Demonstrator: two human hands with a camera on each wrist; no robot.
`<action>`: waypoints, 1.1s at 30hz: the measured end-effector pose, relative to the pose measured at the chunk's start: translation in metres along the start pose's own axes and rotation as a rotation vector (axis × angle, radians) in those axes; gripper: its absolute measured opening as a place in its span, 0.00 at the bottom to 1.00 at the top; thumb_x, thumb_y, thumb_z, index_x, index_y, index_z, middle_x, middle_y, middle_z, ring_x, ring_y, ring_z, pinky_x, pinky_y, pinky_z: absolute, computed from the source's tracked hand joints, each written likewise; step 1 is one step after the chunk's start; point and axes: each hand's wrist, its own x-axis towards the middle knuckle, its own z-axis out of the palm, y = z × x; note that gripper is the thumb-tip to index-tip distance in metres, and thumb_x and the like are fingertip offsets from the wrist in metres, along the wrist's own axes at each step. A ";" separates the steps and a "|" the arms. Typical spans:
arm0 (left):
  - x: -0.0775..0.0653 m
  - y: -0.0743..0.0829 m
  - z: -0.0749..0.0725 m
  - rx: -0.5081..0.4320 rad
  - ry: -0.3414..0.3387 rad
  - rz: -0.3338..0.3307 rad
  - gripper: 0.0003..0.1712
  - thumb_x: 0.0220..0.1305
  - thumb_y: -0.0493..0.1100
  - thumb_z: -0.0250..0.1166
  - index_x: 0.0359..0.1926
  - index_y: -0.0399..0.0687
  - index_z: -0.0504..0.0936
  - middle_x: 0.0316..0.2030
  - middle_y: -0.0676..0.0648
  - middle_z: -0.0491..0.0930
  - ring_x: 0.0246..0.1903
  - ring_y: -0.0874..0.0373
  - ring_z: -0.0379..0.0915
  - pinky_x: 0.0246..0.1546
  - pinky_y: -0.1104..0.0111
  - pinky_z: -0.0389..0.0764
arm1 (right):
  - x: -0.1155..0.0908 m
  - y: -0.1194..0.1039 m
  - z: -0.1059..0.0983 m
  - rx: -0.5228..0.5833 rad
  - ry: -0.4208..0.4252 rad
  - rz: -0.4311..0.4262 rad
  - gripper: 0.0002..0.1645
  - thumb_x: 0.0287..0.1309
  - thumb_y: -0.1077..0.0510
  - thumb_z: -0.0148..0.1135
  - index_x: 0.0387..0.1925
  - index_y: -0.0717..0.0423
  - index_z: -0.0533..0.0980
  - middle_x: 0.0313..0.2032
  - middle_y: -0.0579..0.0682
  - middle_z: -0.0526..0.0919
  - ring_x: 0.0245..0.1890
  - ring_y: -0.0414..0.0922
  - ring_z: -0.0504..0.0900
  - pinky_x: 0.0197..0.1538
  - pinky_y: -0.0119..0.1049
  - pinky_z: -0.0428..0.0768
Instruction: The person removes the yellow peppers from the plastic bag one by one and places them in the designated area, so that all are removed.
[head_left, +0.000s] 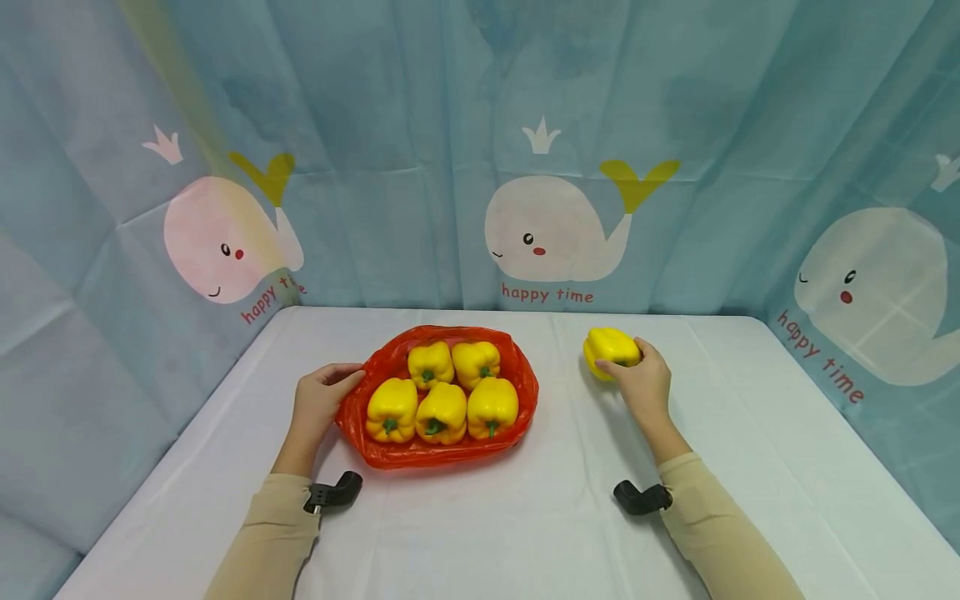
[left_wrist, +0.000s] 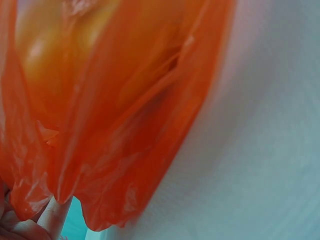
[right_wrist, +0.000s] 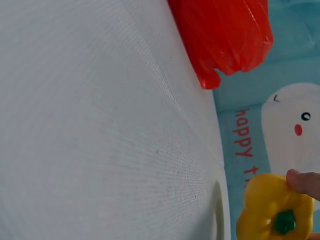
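Observation:
A red plastic bag (head_left: pixel 420 457) lies spread wide on the table, with several yellow bell peppers (head_left: pixel 441 414) grouped inside it, green stems mostly facing me. My left hand (head_left: pixel 318 406) pinches the bag's left rim between thumb and fingers. In the left wrist view the thin bag (left_wrist: pixel 125 150) fills much of the frame, a pepper showing through it. To the right of the bag, my right hand (head_left: pixel 647 383) grips a single yellow bell pepper (head_left: pixel 611 346) from its right side. The right wrist view shows that pepper (right_wrist: pixel 260 207) with its green stem, a fingertip pressed on it.
A white cloth covers the table (head_left: pixel 465 533). Behind and beside it hangs a light blue curtain (head_left: pixel 375 233) printed with whales and lettering. Black wrist mounts (head_left: pixel 642 497) stick inward from both sleeves.

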 end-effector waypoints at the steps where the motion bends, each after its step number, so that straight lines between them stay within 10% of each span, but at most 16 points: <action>1: 0.000 0.000 0.000 0.000 0.000 0.000 0.30 0.66 0.60 0.64 0.59 0.43 0.81 0.58 0.39 0.79 0.55 0.53 0.73 0.42 0.84 0.80 | 0.000 0.000 0.000 -0.002 0.001 0.000 0.48 0.56 0.53 0.72 0.69 0.72 0.60 0.68 0.69 0.67 0.68 0.62 0.67 0.73 0.54 0.65; 33: -0.002 0.001 0.001 0.008 -0.004 -0.001 0.30 0.67 0.59 0.63 0.60 0.43 0.80 0.59 0.38 0.79 0.56 0.53 0.73 0.43 0.84 0.79 | 0.003 0.008 0.002 -0.005 -0.065 0.067 0.51 0.57 0.54 0.71 0.72 0.73 0.55 0.71 0.70 0.62 0.72 0.63 0.62 0.75 0.54 0.61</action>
